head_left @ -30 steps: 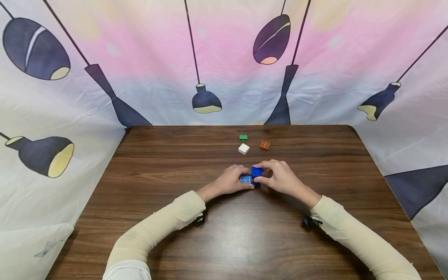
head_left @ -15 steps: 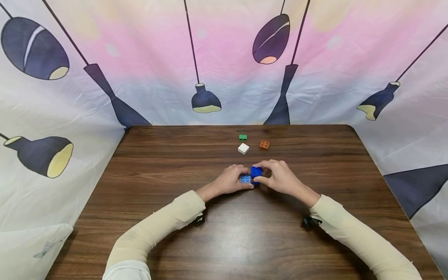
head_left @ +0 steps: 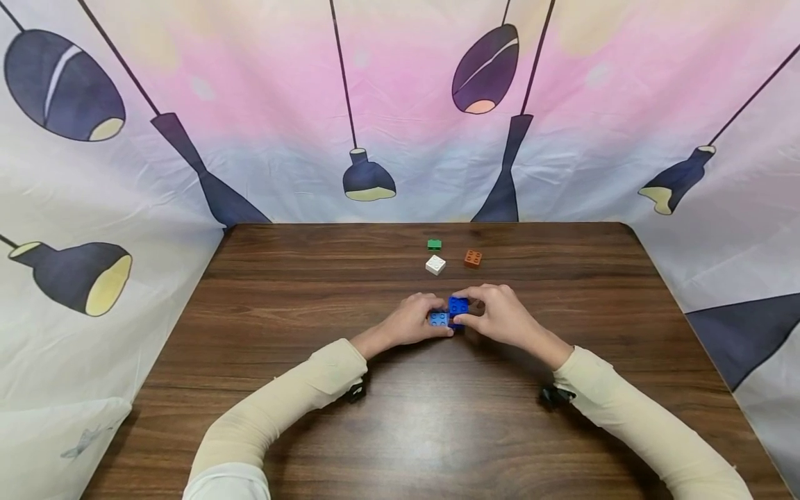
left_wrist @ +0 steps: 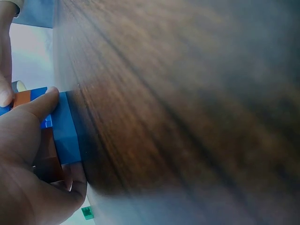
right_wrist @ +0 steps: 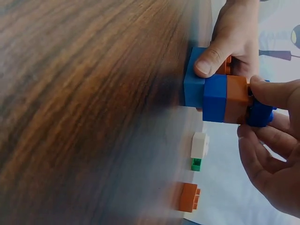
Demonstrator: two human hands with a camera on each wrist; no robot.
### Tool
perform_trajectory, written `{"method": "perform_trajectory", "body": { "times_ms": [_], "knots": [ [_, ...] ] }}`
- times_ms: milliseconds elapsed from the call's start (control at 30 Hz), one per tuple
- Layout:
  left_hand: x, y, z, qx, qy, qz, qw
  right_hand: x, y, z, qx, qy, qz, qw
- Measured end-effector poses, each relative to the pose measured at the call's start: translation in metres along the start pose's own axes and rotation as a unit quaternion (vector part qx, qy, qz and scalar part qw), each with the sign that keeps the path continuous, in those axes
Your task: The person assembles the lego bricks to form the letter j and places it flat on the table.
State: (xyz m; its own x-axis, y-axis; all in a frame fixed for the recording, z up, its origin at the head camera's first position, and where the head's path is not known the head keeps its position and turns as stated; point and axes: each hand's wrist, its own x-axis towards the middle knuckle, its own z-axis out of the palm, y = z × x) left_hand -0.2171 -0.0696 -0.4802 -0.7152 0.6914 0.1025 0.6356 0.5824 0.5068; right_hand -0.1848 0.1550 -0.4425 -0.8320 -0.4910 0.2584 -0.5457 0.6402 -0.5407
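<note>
My left hand (head_left: 415, 319) grips a light blue toy building brick (right_wrist: 193, 89) low at the table, thumb on its near side. Standing on that brick is a stack with a dark blue brick (right_wrist: 215, 98) below and an orange brick (right_wrist: 236, 99) above. At the top, my right hand (head_left: 500, 316) pinches another dark blue brick (head_left: 458, 305) between thumb and fingers. A narrow dark gap shows between this brick and the orange one in the right wrist view. A brown-orange brick (left_wrist: 48, 157) sits on the light blue base beside the stack, partly hidden by the left hand.
Beyond the hands on the wooden table (head_left: 400, 430) lie a white brick (head_left: 435, 264), a small green brick (head_left: 434, 244) and an orange brick (head_left: 473, 258). A fabric backdrop (head_left: 281, 139) printed with lamps rises behind the table's far edge.
</note>
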Motion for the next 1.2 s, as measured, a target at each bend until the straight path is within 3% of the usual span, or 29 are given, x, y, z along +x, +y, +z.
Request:
{"method": "perform_trajectory", "body": {
  "times_ms": [167,767,933,1200],
  "knots": [
    [-0.0004,0.0,-0.0003,0.001,-0.001,0.0,1.0,0.0015,-0.0003,0.0005,0.008,-0.005,0.014,0.9998],
    [-0.0023,-0.0005,0.0001,0.002,0.001,-0.003,1.0,0.0,0.0041,0.002,0.015,0.0,-0.018,0.9997],
    [-0.0024,0.0002,-0.0002,0.0,0.002,0.001,1.0,-0.0018,0.0086,0.0031,0.039,0.001,-0.01,0.9992],
    [-0.0009,0.0002,-0.0007,0.002,0.005,0.006,1.0,-0.0018,0.0071,0.0023,0.025,0.013,-0.012,0.9995]
  ]
}}
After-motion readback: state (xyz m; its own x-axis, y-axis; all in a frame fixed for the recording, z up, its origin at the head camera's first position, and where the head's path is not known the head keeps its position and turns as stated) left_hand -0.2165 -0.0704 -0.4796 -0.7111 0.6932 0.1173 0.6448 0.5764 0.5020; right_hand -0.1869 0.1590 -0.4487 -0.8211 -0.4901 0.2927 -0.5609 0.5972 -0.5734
